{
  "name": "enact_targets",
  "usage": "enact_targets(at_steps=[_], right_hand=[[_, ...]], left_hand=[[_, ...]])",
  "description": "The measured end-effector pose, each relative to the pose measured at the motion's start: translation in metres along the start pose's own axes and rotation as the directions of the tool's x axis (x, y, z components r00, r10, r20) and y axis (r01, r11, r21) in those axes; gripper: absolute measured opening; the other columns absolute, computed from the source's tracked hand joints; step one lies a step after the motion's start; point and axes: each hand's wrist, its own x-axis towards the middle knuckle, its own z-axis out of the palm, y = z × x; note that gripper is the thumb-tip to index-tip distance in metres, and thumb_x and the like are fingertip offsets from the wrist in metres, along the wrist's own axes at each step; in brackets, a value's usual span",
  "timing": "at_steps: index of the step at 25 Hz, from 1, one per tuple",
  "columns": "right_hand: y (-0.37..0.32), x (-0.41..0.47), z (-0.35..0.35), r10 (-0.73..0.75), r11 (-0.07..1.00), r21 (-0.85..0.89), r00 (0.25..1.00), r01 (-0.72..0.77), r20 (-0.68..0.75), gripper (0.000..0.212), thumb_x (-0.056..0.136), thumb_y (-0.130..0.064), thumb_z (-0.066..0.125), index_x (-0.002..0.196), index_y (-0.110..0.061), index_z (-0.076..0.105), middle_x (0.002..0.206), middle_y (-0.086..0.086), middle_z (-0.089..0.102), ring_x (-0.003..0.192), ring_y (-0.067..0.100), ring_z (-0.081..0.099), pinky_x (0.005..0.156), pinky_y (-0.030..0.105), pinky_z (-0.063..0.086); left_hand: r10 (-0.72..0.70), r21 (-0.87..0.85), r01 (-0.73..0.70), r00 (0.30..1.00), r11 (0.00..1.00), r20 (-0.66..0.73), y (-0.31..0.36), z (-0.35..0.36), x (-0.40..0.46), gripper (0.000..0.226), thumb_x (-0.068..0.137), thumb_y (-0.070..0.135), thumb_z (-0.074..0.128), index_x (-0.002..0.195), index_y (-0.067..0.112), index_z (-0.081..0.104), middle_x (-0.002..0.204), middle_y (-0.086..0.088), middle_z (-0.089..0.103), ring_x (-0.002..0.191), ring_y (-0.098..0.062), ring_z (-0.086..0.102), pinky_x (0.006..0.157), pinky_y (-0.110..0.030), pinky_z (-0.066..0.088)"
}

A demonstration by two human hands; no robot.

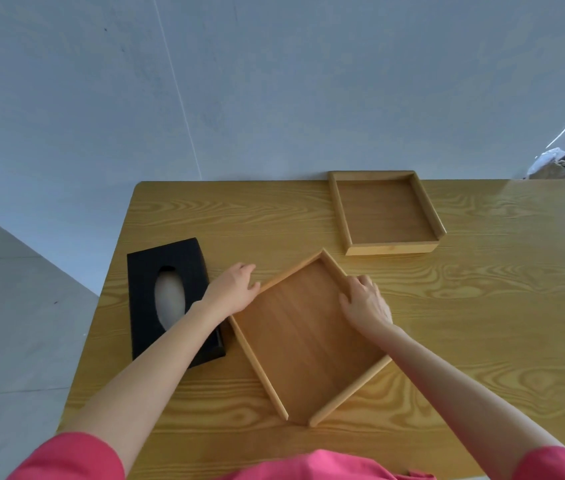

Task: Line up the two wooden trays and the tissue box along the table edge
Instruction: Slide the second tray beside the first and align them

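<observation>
A wooden tray (303,337) lies skewed, like a diamond, in the middle of the wooden table (482,306). My left hand (234,289) holds its upper left rim, and my right hand (366,303) grips its upper right rim with the fingers curled over the edge. A second wooden tray (383,213) sits square against the table's far edge, apart from the first. A black tissue box (146,271) with an oval opening lies to the left, near the left table edge, partly under my left forearm.
The table's far edge meets a pale wall. The grey floor (14,323) drops away on the left. A white bag with dark items (559,164) stands past the far right corner.
</observation>
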Motion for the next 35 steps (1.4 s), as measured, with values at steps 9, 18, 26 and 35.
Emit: enact_targets(at_steps=[9,18,26,35], right_hand=[[0.042,0.018,-0.001,0.057,0.995,0.080,0.997,-0.052,-0.054,0.030,0.092,-0.014,0.045,0.120,-0.014,0.057,0.123,0.007,0.059,0.107,0.030,0.058,0.082,0.041,0.050],[0.049,0.052,-0.022,-0.008,1.000,0.020,1.000,0.008,-0.005,0.031,0.094,-0.013,0.044,0.122,-0.017,0.055,0.126,0.006,0.055,0.112,0.031,0.055,0.081,0.038,0.046],[0.081,-0.009,0.001,0.056,0.991,0.126,0.997,-0.049,-0.057,0.065,0.092,-0.023,0.049,0.145,-0.011,0.014,0.150,0.022,0.015,0.138,0.036,0.018,0.113,0.045,0.021],[0.094,-0.067,0.036,0.196,0.973,0.117,0.980,-0.197,0.023,0.053,0.089,-0.028,0.051,0.133,-0.003,0.034,0.132,0.018,0.036,0.123,0.034,0.036,0.103,0.040,0.033]], left_hand=[[-0.105,0.045,0.108,0.992,0.993,-0.069,0.012,0.036,0.010,0.039,0.096,0.020,0.041,0.133,0.010,0.042,0.135,-0.007,0.052,0.114,-0.024,0.056,0.083,-0.033,0.050],[-0.185,0.136,0.202,0.974,0.970,-0.132,0.035,0.057,-0.002,0.030,0.096,0.012,0.042,0.125,0.010,0.048,0.111,-0.011,0.065,0.092,-0.026,0.066,0.065,-0.028,0.046],[-0.285,0.147,0.312,0.942,0.939,-0.175,0.040,0.072,-0.034,0.027,0.096,0.014,0.039,0.122,0.008,0.046,0.108,-0.012,0.066,0.092,-0.029,0.066,0.060,-0.030,0.044],[-0.332,0.049,0.359,0.902,0.932,-0.277,0.039,0.086,-0.046,0.031,0.096,0.016,0.041,0.125,0.008,0.048,0.106,-0.011,0.067,0.087,-0.029,0.067,0.058,-0.031,0.045]])
